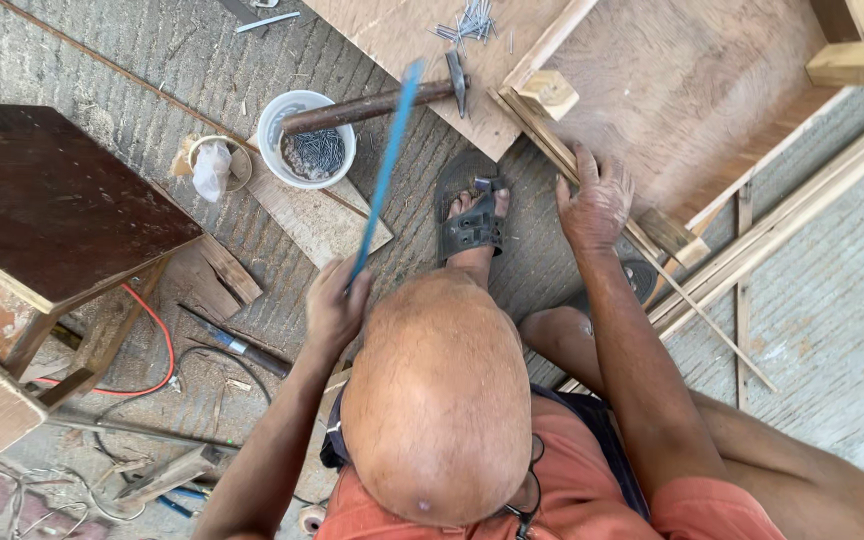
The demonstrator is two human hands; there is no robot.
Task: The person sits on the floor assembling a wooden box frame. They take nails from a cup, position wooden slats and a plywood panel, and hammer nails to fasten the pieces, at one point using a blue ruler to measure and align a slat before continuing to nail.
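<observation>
While rough concrete ground (202, 60) lies littered, left hand (337, 305) grips blue blade (389, 165), right hand (597, 205) spreads on plywood (682, 90).

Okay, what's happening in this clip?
A person is crouched over woodwork on rough concrete. Their left hand holds a thin blue blade raised in the air, while the right hand presses on a wooden strip at the edge of a plywood panel. A hammer lies across a white bucket of nails nearby.

Bare concrete floor (832, 300) right of wooden frame (692, 90): free. Left side blocked: nail bucket (307, 140), hammer (372, 105), dark stool (52, 200), cables (152, 340).
</observation>
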